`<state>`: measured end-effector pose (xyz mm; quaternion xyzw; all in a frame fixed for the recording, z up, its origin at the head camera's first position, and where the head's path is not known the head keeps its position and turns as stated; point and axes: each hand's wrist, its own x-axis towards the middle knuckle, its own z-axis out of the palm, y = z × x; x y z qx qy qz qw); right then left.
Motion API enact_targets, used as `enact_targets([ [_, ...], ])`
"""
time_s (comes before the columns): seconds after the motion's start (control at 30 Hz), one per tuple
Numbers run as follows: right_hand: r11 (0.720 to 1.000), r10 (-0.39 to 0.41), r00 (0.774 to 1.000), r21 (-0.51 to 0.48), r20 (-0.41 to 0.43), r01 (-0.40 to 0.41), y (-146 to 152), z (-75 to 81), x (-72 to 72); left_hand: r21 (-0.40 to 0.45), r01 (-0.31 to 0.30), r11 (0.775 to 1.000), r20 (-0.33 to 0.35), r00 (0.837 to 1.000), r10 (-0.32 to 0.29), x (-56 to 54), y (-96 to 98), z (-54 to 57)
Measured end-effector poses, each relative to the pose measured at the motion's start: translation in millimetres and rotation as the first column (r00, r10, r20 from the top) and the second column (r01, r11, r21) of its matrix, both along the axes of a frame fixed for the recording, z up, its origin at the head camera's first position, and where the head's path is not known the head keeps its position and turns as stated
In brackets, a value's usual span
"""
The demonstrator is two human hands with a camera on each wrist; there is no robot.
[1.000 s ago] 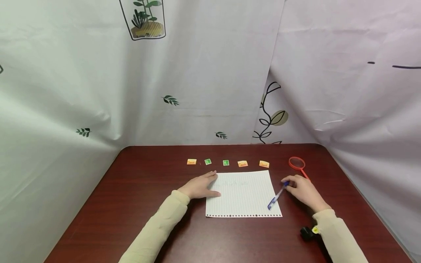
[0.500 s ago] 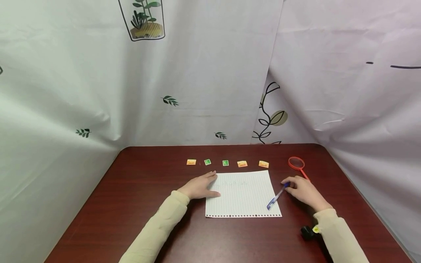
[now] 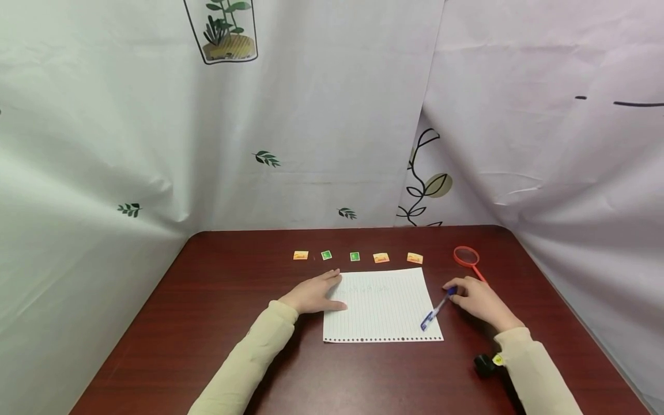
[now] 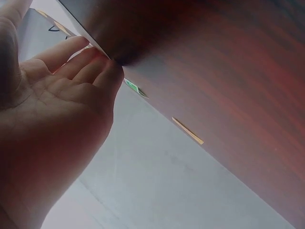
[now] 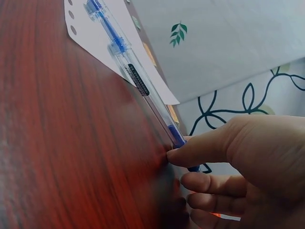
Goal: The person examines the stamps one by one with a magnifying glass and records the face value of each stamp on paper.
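Note:
A lined sheet of paper with punched holes along its near edge lies on the table, with faint writing near its top. My left hand rests on the paper's left edge, fingers extended and thumb spread apart. At the right, my right hand pinches the blue end of a clear-barrelled pen between thumb and index finger. The pen slants across the paper's right edge, its other end over the sheet. In the right wrist view, the thumb lies against the pen's end, and the other fingers are loosely bent.
Behind the paper runs a row of small stickers, orange ones and green ones. A red magnifying glass lies beyond my right hand. Near my right cuff is a small black object. A printed white curtain surrounds the table.

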<state>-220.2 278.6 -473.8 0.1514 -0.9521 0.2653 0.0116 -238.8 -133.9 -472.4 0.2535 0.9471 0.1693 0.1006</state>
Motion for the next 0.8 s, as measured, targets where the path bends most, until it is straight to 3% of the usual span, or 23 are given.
enact_targets([
  [0.8, 1.0, 0.003, 1.0, -0.016, 0.021, -0.002, 2.4, 1.1, 0.8, 0.0, 0.006, 1.0, -0.002, 1.0, -0.006, -0.9, -0.8, -0.2],
])
